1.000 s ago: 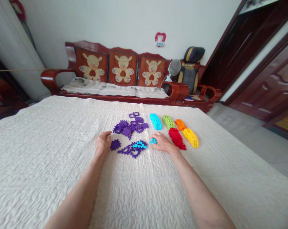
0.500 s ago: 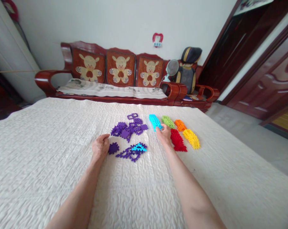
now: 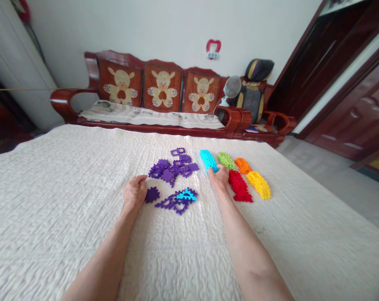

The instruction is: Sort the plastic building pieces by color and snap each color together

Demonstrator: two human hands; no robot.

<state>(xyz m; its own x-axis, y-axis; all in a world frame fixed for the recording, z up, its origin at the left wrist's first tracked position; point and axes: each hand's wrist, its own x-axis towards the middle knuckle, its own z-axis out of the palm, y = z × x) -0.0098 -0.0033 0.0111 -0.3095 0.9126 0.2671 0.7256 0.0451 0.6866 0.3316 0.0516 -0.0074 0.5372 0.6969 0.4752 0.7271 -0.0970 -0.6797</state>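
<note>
My right hand (image 3: 220, 179) has its thumb and fingers closed round the near end of a row of light-blue interlocking tiles (image 3: 207, 159). Just right of that hand lies a row of red tiles (image 3: 239, 187). My left hand (image 3: 135, 192) rests with curled fingers beside a purple toothed tile (image 3: 152, 195); anything inside its grasp is hidden. Between the hands, a light-blue half-round tile (image 3: 187, 195) lies over several purple openwork tiles (image 3: 166, 202). A loose pile of purple tiles (image 3: 168, 174) spreads behind them.
Green tiles (image 3: 226, 160), orange tiles (image 3: 242, 166) and yellow tiles (image 3: 259, 185) lie in rows at the right. Everything sits on a quilted white cover (image 3: 177, 259). Behind stand a wooden sofa (image 3: 67, 100) with bear cushions and a small fan (image 3: 232, 87).
The whole view has shifted slightly, so things appear a little further right. Both hands keep about the same places beside the tiles.
</note>
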